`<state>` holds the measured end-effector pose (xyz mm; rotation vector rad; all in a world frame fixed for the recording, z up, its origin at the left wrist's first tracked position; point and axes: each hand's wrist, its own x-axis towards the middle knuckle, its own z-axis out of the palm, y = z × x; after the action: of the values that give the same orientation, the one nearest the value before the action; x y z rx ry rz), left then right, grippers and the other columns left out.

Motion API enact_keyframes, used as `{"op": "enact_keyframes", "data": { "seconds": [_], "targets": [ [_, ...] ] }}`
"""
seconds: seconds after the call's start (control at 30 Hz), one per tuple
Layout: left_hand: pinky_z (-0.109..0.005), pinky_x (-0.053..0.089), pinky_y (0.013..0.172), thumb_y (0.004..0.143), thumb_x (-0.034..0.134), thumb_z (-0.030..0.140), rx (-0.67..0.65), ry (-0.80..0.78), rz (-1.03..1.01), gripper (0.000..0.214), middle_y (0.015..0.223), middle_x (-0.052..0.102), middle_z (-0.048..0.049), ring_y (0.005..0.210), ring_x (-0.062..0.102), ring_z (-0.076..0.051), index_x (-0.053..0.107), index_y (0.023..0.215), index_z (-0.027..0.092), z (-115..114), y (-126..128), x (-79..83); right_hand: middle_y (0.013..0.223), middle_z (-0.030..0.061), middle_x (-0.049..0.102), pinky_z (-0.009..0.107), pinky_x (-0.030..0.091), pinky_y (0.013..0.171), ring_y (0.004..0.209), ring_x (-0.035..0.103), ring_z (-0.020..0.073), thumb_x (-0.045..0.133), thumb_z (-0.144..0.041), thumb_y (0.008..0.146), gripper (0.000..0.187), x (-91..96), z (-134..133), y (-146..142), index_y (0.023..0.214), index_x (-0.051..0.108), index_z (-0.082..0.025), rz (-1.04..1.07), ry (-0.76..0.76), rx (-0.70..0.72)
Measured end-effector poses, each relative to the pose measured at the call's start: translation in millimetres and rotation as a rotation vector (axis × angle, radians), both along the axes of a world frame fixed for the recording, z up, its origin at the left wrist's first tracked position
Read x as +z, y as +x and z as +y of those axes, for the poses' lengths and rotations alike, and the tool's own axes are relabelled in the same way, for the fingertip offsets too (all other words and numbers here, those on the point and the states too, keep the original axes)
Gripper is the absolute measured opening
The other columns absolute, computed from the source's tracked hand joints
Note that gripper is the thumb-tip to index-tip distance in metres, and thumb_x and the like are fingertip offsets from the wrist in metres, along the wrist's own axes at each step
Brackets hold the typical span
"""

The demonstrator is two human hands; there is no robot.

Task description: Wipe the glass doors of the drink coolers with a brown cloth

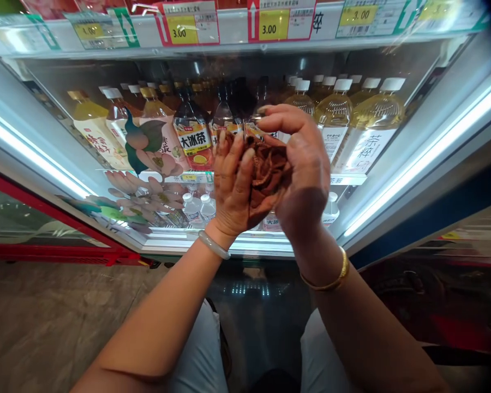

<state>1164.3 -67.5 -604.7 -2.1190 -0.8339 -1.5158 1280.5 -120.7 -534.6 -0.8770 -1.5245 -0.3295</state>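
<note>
A crumpled brown cloth (268, 174) is bunched between both my hands, held up in front of a drinks cooler. My left hand (231, 188) cups it from the left, fingers pressed against the fabric, with a pale bangle on the wrist. My right hand (305, 169) curls over it from the right, thumb and fingers closed on the fabric, a gold bangle on that wrist. Behind the hands stand rows of tea bottles (194, 136) and pale yellow bottles (370, 123) with white caps.
The cooler shelf above carries yellow price tags (273, 24) marked 3.00. Small water bottles (196, 207) sit on the lower shelf. Bright light strips (425, 158) run down both cooler sides. A red-framed cabinet (53, 234) stands left; my knees are over a grey floor (45, 322).
</note>
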Motion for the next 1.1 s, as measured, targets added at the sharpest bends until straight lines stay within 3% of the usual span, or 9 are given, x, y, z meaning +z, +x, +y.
{"op": "enact_keyframes", "data": {
  "seconds": [0.13,0.23,0.4,0.5,0.63,0.73,0.83,0.97,1.1],
  "targets": [
    [-0.059,0.030,0.124,0.086,0.068,0.055,-0.044,0.188,0.079,0.056,0.148,0.058,-0.0060,0.149,0.043,-0.032,0.053,0.139,0.042,-3,1,-2.6,0.113,0.0046,0.068,0.040,0.054,0.105,0.117,0.065,0.0172,0.030,-0.016,0.101,0.035,2.7,5,16,0.099,0.064,-0.023,0.133,0.117,0.168],
    [-0.054,0.039,0.115,0.087,0.068,0.046,-0.033,0.182,0.040,0.035,0.129,0.067,-0.0040,0.130,0.057,-0.029,0.063,0.121,0.039,-10,-7,16.8,0.116,0.0064,0.071,0.048,0.044,0.119,0.128,0.060,0.0227,0.041,-0.024,0.099,0.030,1.4,11,23,0.099,0.071,-0.025,0.085,0.241,0.088],
    [-0.056,0.036,0.116,0.086,0.070,0.047,0.121,0.157,-0.153,0.035,0.135,0.059,-0.0095,0.130,0.051,-0.032,0.061,0.114,0.028,-16,-30,56.5,0.152,0.0052,0.058,0.058,0.024,0.131,0.154,0.039,0.0253,0.042,-0.028,0.099,0.041,-7.2,24,22,0.132,0.066,-0.027,-0.139,0.236,-0.098],
    [-0.059,0.028,0.121,0.086,0.068,0.052,0.068,0.048,-0.128,0.036,0.135,0.060,-0.0072,0.132,0.048,-0.034,0.060,0.112,0.029,-19,-27,55.2,0.160,0.0051,0.050,0.058,0.015,0.133,0.159,0.029,0.0225,0.037,-0.025,0.102,0.046,-13.6,29,18,0.143,0.058,-0.029,-0.177,0.164,-0.165],
    [-0.055,0.038,0.115,0.085,0.068,0.051,0.062,0.026,-0.078,0.041,0.125,0.065,-0.0047,0.124,0.055,-0.032,0.060,0.122,0.035,-27,-12,48.1,0.161,0.0084,0.049,0.058,0.014,0.133,0.160,0.027,0.0226,0.032,-0.021,0.104,0.048,-18.4,32,18,0.146,0.054,-0.027,-0.166,0.169,-0.143],
    [-0.054,0.038,0.116,0.086,0.068,0.048,0.091,-0.044,-0.041,0.050,0.123,0.065,-0.0065,0.122,0.057,-0.033,0.060,0.134,0.036,-32,-16,59.8,0.161,0.0075,0.047,0.059,0.016,0.133,0.160,0.027,0.0225,0.036,-0.022,0.104,0.046,-18.6,34,20,0.147,0.052,-0.028,-0.175,0.167,-0.163],
    [-0.058,0.037,0.116,0.086,0.068,0.042,0.147,-0.025,-0.111,0.042,0.122,0.062,-0.0081,0.122,0.055,-0.035,0.067,0.127,0.033,-31,-29,72.5,0.163,0.0034,0.046,0.059,0.017,0.133,0.161,0.025,0.0204,0.034,-0.025,0.104,0.048,-17.6,34,22,0.149,0.050,-0.031,-0.219,0.166,-0.210],
    [-0.060,0.040,0.113,0.084,0.069,0.043,0.209,0.073,-0.186,0.035,0.119,0.061,-0.0078,0.120,0.056,-0.034,0.066,0.116,0.029,-26,-23,60.6,0.164,0.0010,0.043,0.061,0.017,0.133,0.162,0.020,0.0211,0.036,-0.026,0.103,0.049,-18.5,34,22,0.150,0.049,-0.035,-0.221,0.095,-0.192],
    [-0.055,0.047,0.102,0.083,0.069,0.050,0.199,0.175,-0.090,0.036,0.114,0.063,-0.0087,0.111,0.059,-0.031,0.062,0.113,0.030,-26,-5,39.2,0.162,0.0056,0.046,0.057,0.013,0.134,0.161,0.023,0.0214,0.029,-0.025,0.103,0.050,-21.4,37,23,0.147,0.054,-0.027,-0.215,0.197,-0.153]
  ]
}}
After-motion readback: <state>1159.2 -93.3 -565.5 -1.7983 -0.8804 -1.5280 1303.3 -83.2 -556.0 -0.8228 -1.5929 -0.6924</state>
